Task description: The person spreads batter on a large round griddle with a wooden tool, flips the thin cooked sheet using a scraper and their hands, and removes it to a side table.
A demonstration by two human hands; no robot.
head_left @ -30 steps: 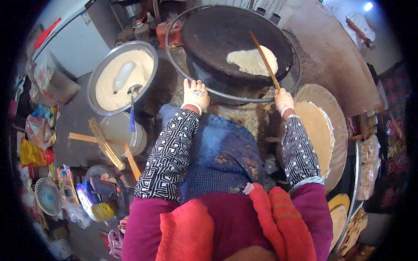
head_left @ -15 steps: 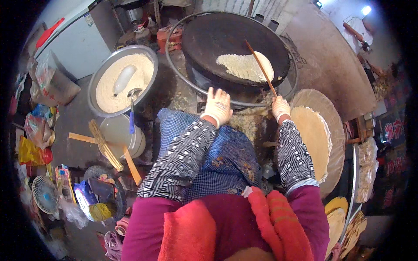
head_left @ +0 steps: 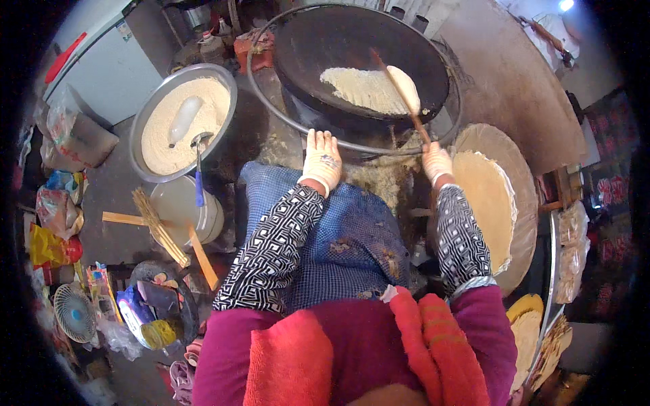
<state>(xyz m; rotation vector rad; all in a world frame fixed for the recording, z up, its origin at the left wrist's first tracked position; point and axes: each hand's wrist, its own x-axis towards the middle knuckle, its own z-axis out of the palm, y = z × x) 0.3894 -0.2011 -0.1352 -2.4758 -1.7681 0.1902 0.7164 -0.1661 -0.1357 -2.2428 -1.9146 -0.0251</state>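
Note:
A large round dark griddle (head_left: 318, 47) stands in front of me, with pale batter (head_left: 359, 91) spread over part of its near right side. My gloved right hand (head_left: 437, 163) is closed round the near end of a long wooden spreader (head_left: 396, 88). The spreader's blade slants across the batter, with a thick pale mass just to its right. My gloved left hand (head_left: 321, 161) lies flat, fingers stretched out, holding nothing. Its fingertips reach the metal ring (head_left: 267, 105) around the griddle; whether they press on it I cannot tell.
Left of the griddle stands a metal basin (head_left: 143, 162) of pale batter with a blue-handled ladle (head_left: 199, 177). A white bucket (head_left: 213, 216) below it carries a brush (head_left: 159, 227) and wooden strips. On my right, thin round pancakes (head_left: 477, 203) lie on a round tray (head_left: 525, 250).
The spreader has shifted slightly left in the picture, as have the griddle and basin. My left hand has moved left and a little up. The right hand keeps its grip.

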